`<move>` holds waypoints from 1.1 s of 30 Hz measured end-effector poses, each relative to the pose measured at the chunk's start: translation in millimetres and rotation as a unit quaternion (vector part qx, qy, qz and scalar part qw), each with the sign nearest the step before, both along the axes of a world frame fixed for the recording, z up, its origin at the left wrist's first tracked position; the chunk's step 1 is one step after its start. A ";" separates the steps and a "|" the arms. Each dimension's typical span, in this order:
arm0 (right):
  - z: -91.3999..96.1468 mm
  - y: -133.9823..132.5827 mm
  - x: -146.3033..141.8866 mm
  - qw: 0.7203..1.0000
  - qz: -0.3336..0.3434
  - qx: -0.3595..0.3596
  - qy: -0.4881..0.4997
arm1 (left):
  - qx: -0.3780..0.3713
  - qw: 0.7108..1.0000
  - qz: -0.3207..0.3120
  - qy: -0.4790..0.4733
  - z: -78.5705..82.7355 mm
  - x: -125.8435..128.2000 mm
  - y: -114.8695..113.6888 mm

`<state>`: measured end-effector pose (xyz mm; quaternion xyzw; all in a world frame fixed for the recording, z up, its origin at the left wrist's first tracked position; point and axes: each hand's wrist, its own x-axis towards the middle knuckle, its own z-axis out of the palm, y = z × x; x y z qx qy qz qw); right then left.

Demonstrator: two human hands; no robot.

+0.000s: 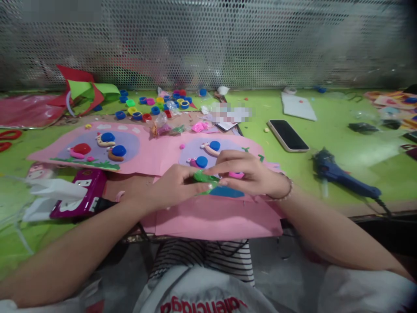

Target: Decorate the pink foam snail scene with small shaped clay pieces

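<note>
Head view: a green piece (pixel 204 176), glossy and pliable-looking, material unclear, is held up in front of the person, above the pink sheets. Left hand (pixel 174 186) pinches its near side between thumb and fingers; right hand (pixel 243 174), bracelet (pixel 286 187) at the wrist, pinches it from the other side, fingertips bent over it. The two hands nearly meet. Below them, a blue patch (pixel 228 192) shows past the fingers, and a plain pink sheet (pixel 218 224) lies at the near edge. Beyond, a pink card (pixel 150 152) with two lavender ovals: on the left oval, three snail-like figures, two with blue shells, one red; on the right oval, two blue-shelled ones (pixel 214 146) clearly visible, the rest partly covered by the right hand. Left side: purple power strip (pixel 85 180) with white plugs seated, red scissor handles (pixel 9 135) farther out. Right side: phone (pixel 288 135), dark screen up, then blue glue gun (pixel 347 176) lying on the green worktop (pixel 265 105). Far side: scattered coloured caps (pixel 137 116), red and green strips (pixel 93 91), white pad (pixel 298 106). Perforated metal panel (pixel 208 48) behind everything.
</note>
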<state>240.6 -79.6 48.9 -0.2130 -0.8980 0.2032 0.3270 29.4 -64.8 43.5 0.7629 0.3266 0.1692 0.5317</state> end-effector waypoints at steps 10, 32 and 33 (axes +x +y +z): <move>-4.4 -2.2 -3.0 0.998 0.021 -0.031 -0.044 | 0.053 0.998 -0.008 0.010 -4.0 0.9 -0.7; -3.5 -6.1 -1.8 0.969 0.058 -0.092 -0.223 | 0.071 0.997 -0.017 0.006 -9.4 0.7 -0.1; -3.7 -6.1 -2.6 0.973 0.055 -0.080 -0.211 | 0.075 0.997 -0.015 0.000 -7.5 0.6 0.2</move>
